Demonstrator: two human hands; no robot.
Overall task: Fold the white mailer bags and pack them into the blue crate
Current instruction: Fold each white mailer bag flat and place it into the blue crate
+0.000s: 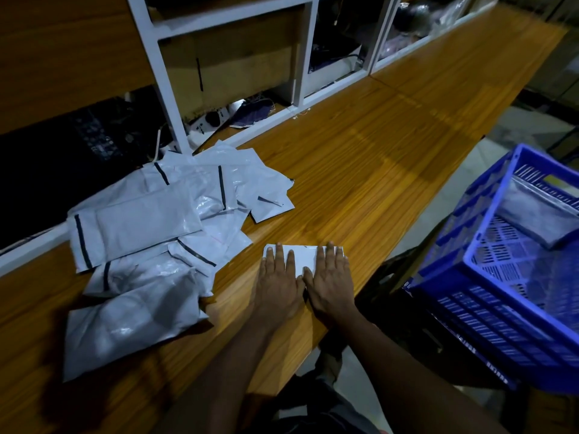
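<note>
Two hands, both flat: the left hand [277, 283] and right hand [330, 281] are pressing side by side, fingers straight, on one folded white mailer bag [300, 256] at the near edge of the wooden surface [376, 170]. To the left, a pile of mailer bags [147, 239] is lying overlapped, too jumbled to count. On the right, one blue crate [488, 314] is holding one folded bag [539, 214]. The crate's lettering is unreadable.
</note>
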